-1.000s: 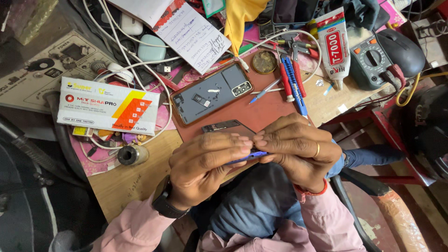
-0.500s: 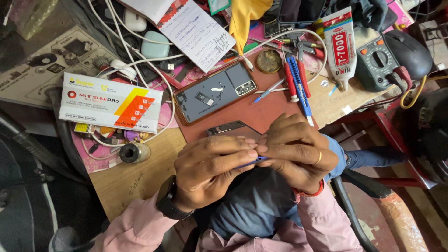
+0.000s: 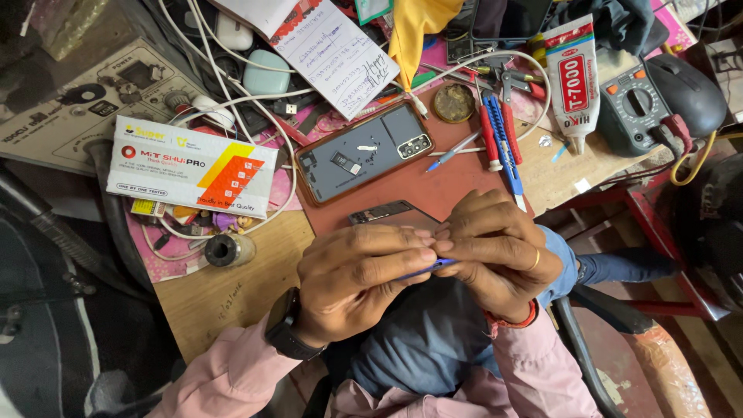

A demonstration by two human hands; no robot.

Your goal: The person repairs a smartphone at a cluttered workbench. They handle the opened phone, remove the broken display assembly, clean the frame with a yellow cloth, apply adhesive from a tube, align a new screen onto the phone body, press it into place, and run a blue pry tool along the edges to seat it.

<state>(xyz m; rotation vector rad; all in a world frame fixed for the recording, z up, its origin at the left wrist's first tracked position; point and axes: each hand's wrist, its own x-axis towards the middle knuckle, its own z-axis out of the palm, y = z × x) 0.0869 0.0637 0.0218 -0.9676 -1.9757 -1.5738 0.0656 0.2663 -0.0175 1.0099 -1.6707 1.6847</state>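
On the counter (image 3: pixel 232 298): one open phone back (image 3: pixel 364 152), one glue tube (image 3: pixel 571 77), one multimeter (image 3: pixel 636 108), one white box (image 3: pixel 190 168), two screwdrivers (image 3: pixel 499 131), two hands.

Light is even and diffuse, daylight in character, with no single source identifiable. Shadows are soft and short; a shallow one lies beneath the left hand (image 3: pixel 360 282) and right hand (image 3: pixel 495 248). The centre of the workbench (image 3: pixel 224 290) is well exposed and sharp. Mild glare shows on the grey phone back (image 3: pixel 364 151) and on the white glue tube (image 3: pixel 571 77). The left and lower-left margins fall into deep shade with lost detail. Wide-angle stretching is noticeable at the edges. No motion blur observed.
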